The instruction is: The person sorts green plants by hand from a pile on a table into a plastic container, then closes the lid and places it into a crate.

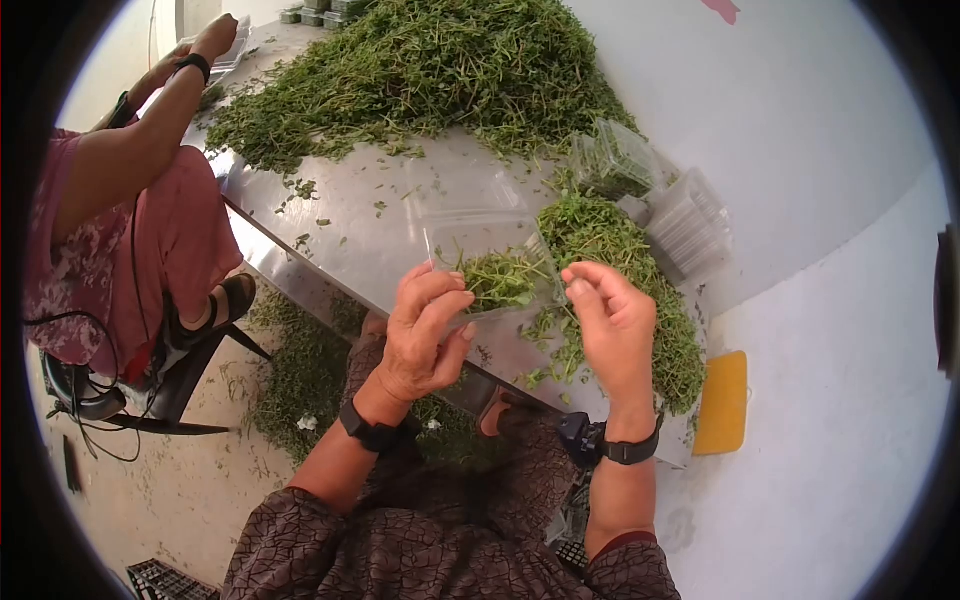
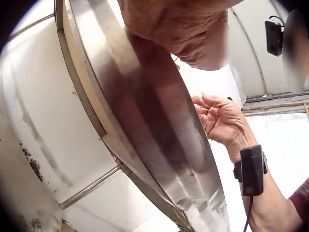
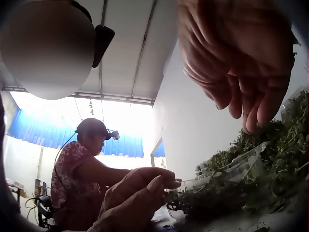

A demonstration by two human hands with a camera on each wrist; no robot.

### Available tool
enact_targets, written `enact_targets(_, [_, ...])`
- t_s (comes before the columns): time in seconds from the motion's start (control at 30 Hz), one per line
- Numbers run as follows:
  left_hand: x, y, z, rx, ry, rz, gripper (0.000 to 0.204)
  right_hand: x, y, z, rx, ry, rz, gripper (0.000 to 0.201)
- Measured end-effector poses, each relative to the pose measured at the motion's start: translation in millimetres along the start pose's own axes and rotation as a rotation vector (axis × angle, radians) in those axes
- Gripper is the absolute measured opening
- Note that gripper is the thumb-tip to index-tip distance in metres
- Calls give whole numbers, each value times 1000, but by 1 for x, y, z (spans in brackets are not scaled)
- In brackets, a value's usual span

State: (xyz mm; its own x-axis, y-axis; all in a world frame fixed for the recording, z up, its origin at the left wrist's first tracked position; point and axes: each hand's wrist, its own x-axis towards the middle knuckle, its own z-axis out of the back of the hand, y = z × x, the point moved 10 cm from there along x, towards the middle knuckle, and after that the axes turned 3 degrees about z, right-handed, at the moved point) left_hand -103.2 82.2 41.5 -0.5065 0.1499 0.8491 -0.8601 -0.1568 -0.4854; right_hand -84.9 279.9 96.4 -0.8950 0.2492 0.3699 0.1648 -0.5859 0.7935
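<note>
A clear plastic clamshell box (image 1: 428, 243) lies on the metal table with its lid raised at the back. Leafy green sprigs (image 1: 500, 278) lie inside it. My left hand (image 1: 425, 330) is at the box's near left corner, its fingers loosely bent and the fingertips close to the sprigs. To the right of the box, my right hand (image 1: 615, 325) hovers with fingers loosely curled and thumb near the forefinger. Nothing shows between its fingers in the right wrist view, where the hand (image 3: 236, 63) hangs over the greens. A smaller pile of greens (image 1: 610, 235) lies beside it.
A large heap of greens (image 1: 430, 75) covers the back of the table (image 1: 350, 215). Filled boxes (image 1: 615, 160) and stacked clear boxes (image 1: 690, 225) stand at the right by the wall. Another person (image 1: 130, 200) sits at the left. A yellow board (image 1: 722, 402) leans at the right.
</note>
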Motion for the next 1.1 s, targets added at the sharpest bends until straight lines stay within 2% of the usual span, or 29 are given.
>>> enact_targets(0.03, [-1,0,2,-4,-23,4,34,-2,10,-3,-146,9,114,17])
enact_targets(0.07, [-1,1,4,-9,-45,7,33,-2,10,-6,-142,7,110,17])
enact_targets(0.13, [0,0,3,0,-28,11,32,-6,44,-19,-276,22,417,17])
enact_targets(0.27, [-1,1,1,30,15,11,30,-11,54,-47,-405,114,595,14])
enact_targets(0.33, [1,-1,3,29,12,9,32,-10,48,-56,-405,127,591,14])
enact_targets(0.43, [2,-2,0,27,14,9,34,-10,35,-70,-433,230,573,26])
enact_targets(0.47, [1,0,0,45,11,26,34,-8,33,-69,-451,211,561,26])
enact_targets(0.57, [1,0,0,54,31,25,31,-11,33,-71,-424,301,556,24])
enact_targets(0.6, [0,1,0,74,29,33,30,-10,34,-66,-436,291,552,24])
enact_targets(0.67, [0,3,0,68,28,40,28,-10,43,-47,-336,142,593,21])
enact_targets(0.7, [-1,2,0,68,30,37,28,-10,44,-33,-387,58,637,20])
enact_targets(0.83, [0,1,0,67,22,24,27,7,41,21,-520,-79,532,20])
enact_targets(0.9, [0,1,0,62,17,22,27,19,13,52,-619,-172,263,20])
enact_targets(0.93, [0,0,0,60,16,21,27,20,11,58,-622,-171,265,20])
enact_targets(1.0, [0,0,0,60,11,25,27,25,-9,68,-697,-138,84,22])
enact_targets(1.1, [-1,1,0,63,17,30,27,25,-18,59,-746,-103,55,23])
